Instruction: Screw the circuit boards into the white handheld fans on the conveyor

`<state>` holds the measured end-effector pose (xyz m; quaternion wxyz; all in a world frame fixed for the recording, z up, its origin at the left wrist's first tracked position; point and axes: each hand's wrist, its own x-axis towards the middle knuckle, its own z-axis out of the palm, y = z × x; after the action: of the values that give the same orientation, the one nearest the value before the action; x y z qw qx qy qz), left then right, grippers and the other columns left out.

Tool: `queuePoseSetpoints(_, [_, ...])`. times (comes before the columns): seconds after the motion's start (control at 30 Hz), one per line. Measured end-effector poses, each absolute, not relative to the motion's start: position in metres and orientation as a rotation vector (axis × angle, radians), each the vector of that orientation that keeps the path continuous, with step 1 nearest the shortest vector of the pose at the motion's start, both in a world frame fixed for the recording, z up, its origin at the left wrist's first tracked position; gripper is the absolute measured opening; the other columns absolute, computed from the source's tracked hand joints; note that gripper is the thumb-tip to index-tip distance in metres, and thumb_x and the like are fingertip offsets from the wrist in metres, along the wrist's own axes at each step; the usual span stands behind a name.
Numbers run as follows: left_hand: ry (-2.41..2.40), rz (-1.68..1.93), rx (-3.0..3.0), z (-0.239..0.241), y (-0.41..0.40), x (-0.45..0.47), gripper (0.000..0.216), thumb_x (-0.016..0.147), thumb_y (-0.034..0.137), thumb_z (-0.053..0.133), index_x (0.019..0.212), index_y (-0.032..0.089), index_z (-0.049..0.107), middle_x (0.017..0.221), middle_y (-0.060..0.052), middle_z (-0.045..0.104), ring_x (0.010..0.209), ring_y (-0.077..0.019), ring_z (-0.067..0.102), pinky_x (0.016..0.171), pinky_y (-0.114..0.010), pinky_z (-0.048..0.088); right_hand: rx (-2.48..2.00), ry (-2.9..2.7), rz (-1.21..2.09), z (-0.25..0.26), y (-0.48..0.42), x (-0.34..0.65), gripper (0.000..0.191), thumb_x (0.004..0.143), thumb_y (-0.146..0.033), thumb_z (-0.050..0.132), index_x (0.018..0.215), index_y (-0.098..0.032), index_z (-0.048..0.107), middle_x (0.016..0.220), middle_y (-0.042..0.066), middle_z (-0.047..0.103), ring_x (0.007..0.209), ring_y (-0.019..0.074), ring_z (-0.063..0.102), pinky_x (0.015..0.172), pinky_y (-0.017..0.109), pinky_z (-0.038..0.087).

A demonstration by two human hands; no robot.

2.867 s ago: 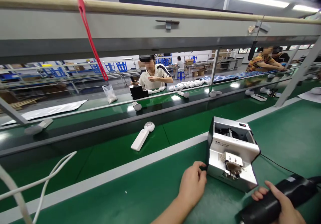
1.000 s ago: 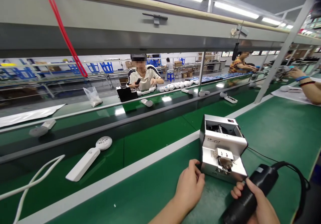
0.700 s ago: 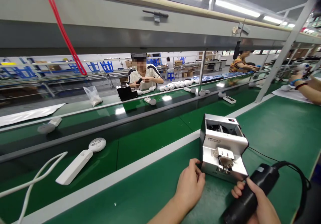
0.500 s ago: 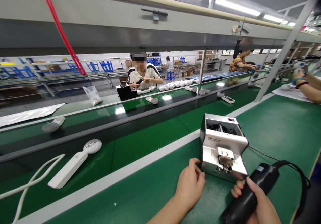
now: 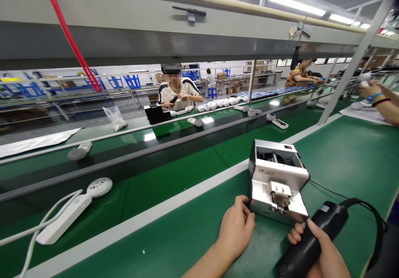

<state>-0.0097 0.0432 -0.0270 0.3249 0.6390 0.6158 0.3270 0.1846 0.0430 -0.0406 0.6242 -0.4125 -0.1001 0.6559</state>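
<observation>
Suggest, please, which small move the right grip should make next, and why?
Perhaps turn the black tool so that its cable-free end faces the front of the silver machine. That end points away from the machine, though the right grip holds the tool close beside it. The left grip, at the machine's left side, could steady it.

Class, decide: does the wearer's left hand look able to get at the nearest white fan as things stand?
Probably yes: the left hand shows no tool, and the fan has its round head uncovered, though a white cable crosses in front of its handle.
</observation>
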Motion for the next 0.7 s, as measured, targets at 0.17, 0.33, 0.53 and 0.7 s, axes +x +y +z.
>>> queuePoseSetpoints(0.17, [1.607, 0.875, 1.677, -0.0286, 0.0436, -0.0092, 0.031, 0.088, 0.017, 0.048, 0.118, 0.02, 0.046, 0.088, 0.0, 0.065, 0.082, -0.0189, 0.06, 0.072, -0.03, 0.043, -0.956, -0.217, 1.506, -0.0393, 0.0427, 0.1853, 0.04, 0.063, -0.031, 0.084, 0.084, -0.021, 0.051, 0.071, -0.001, 0.049, 0.059, 0.0133, 0.048, 0.05, 0.024, 0.052])
queuePoseSetpoints(0.33, [1.608, 0.874, 1.681, -0.0288, 0.043, -0.0092, 0.03, 0.088, 0.018, 0.048, 0.118, 0.021, 0.046, 0.087, 0.0, 0.065, 0.082, -0.0189, 0.06, 0.072, -0.03, 0.043, -0.978, -0.207, 1.512, -0.0353, 0.0419, 0.1843, 0.043, 0.061, -0.032, 0.085, 0.085, -0.021, 0.051, 0.072, -0.001, 0.049, 0.06, 0.014, 0.048, 0.051, 0.024, 0.053])
queuePoseSetpoints(0.53, [1.61, 0.865, 1.669, -0.0264, 0.0418, -0.0093, 0.03, 0.088, 0.018, 0.048, 0.117, 0.021, 0.046, 0.087, 0.0, 0.065, 0.081, -0.0185, 0.06, 0.071, -0.029, 0.042, -0.977, -0.213, 1.514, -0.0364, 0.0423, 0.1847, 0.04, 0.064, -0.032, 0.082, 0.086, -0.021, 0.051, 0.073, -0.001, 0.048, 0.062, 0.0136, 0.049, 0.052, 0.024, 0.053])
queuePoseSetpoints(0.7, [1.621, 0.858, 1.668, -0.0266, 0.0425, -0.0094, 0.03, 0.088, 0.018, 0.048, 0.117, 0.022, 0.046, 0.086, 0.001, 0.065, 0.08, -0.0183, 0.06, 0.071, -0.029, 0.042, -0.928, -0.247, 1.501, -0.0431, 0.043, 0.1859, 0.033, 0.072, -0.03, 0.078, 0.087, -0.021, 0.05, 0.073, -0.002, 0.047, 0.06, 0.0126, 0.048, 0.05, 0.023, 0.052])
